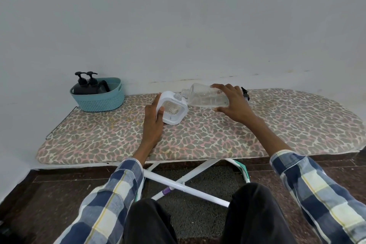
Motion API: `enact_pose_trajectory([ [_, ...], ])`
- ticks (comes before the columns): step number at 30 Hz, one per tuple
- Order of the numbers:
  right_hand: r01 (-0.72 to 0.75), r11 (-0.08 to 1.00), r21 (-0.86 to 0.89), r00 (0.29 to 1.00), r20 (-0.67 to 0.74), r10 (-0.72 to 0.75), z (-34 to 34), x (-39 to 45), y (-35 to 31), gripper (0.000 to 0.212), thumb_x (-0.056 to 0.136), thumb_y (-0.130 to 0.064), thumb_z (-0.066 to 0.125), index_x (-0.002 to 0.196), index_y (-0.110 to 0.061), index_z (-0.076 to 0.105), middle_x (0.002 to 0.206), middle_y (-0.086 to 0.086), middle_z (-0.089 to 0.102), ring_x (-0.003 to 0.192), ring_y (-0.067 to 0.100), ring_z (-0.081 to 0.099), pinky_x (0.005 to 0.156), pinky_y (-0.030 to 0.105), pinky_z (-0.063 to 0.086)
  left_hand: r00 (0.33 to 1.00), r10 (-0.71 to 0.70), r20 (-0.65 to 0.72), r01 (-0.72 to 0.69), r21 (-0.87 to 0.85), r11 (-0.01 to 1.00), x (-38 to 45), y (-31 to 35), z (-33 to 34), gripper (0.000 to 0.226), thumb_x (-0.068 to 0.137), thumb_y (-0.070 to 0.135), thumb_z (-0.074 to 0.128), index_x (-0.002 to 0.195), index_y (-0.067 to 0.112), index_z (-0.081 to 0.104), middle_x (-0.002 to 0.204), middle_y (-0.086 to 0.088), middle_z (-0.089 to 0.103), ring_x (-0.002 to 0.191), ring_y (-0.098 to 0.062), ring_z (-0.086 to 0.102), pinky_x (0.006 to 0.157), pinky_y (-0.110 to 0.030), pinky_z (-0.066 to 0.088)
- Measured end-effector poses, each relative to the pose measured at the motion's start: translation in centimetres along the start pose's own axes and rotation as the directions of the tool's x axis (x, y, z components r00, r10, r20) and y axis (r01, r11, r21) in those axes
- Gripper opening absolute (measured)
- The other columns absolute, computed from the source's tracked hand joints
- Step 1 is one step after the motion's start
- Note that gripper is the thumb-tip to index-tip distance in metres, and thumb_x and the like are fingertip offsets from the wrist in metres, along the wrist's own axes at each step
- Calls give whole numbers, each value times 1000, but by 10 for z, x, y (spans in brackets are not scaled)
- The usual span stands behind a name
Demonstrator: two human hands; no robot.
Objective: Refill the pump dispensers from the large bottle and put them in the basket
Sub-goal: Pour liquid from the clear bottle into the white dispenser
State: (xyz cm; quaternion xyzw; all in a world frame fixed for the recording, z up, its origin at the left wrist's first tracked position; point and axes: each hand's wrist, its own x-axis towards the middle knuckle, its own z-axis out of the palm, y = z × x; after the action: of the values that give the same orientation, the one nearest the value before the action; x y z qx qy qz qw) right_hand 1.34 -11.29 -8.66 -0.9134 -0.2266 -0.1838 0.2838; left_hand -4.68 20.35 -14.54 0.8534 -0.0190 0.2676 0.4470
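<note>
Basket [99, 99] with two black dispensers [86, 85] stands left.

An ironing board [198, 140] with a leopard-print cover stood against the wall on crossed white legs. At its far left corner sat a teal basket [99, 101] holding dark pump dispensers, and near the middle of the far edge stood a white, clear-fronted dispenser [174, 109]. A black pump head [245, 93] lay on the cover by the far edge, right of centre.
</note>
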Motion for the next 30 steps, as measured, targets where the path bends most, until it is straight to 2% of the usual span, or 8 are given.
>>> enact_pose_trajectory([
  [10, -5, 999, -47, 1000, -4, 5, -7, 0, -2, 87, 81, -28, 91, 152, -45, 44, 131, -2, 55, 122, 21, 40, 93, 42, 47, 1000, 16, 1, -16, 8, 1000, -2, 1, 0, 51, 117, 30, 39, 167, 35, 32, 142, -10, 49, 125, -17, 51, 105, -33, 39],
  [17, 0, 999, -52, 1000, -8, -1, -9, -2, -4, 87, 82, -26, 90, 153, -44, 43, 134, -1, 55, 123, 22, 40, 96, 44, 47, 1000, 16, 4, -16, 3, 1000, -2, 3, -1, 51, 117, 28, 39, 167, 35, 32, 149, -9, 49, 128, -13, 49, 107, -32, 38],
  [19, 4, 999, -52, 1000, -12, -4, -9, -3, -4, 87, 82, -26, 90, 153, -44, 43, 133, -1, 56, 122, 22, 40, 95, 45, 48, 1000, 24, 2, -24, 9, 1000, -2, 2, -1, 51, 117, 29, 39, 167, 34, 32, 152, -8, 48, 128, -8, 46, 108, -26, 37],
  [21, 7, 999, -54, 1000, -13, -8, -9, -3, -4, 86, 82, -27, 90, 153, -44, 43, 132, -2, 56, 121, 22, 40, 95, 44, 48, 999, 32, -1, -32, 23, 999, -2, 2, -1, 51, 117, 30, 38, 168, 34, 32, 151, -7, 48, 121, -1, 44, 101, -15, 35],
  [22, 6, 999, -54, 1000, -12, -7, -9, -3, -4, 86, 82, -27, 90, 153, -44, 43, 132, -2, 56, 120, 22, 40, 95, 44, 48, 999, 33, -1, -33, 27, 999, -2, 2, -1, 51, 117, 29, 38, 168, 34, 32, 150, -7, 48, 120, -1, 45, 100, -14, 35],
  [25, 3, 998, -63, 1000, -11, -4, -10, -3, -4, 86, 82, -27, 90, 153, -44, 43, 132, -2, 55, 121, 22, 40, 96, 45, 48, 1000, 20, 1, -20, 22, 1000, -2, 3, -1, 51, 118, 28, 38, 168, 34, 32, 148, -9, 49, 123, -7, 46, 105, -26, 36],
  [30, 14, 995, -98, 1000, -15, -16, -15, 1, -7, 89, 81, -24, 91, 152, -45, 43, 133, -5, 55, 124, 22, 40, 92, 48, 53, 1000, 24, 0, -24, 20, 1000, -2, 0, 0, 51, 117, 32, 38, 168, 34, 32, 150, -9, 49, 126, -11, 47, 108, -31, 38],
])
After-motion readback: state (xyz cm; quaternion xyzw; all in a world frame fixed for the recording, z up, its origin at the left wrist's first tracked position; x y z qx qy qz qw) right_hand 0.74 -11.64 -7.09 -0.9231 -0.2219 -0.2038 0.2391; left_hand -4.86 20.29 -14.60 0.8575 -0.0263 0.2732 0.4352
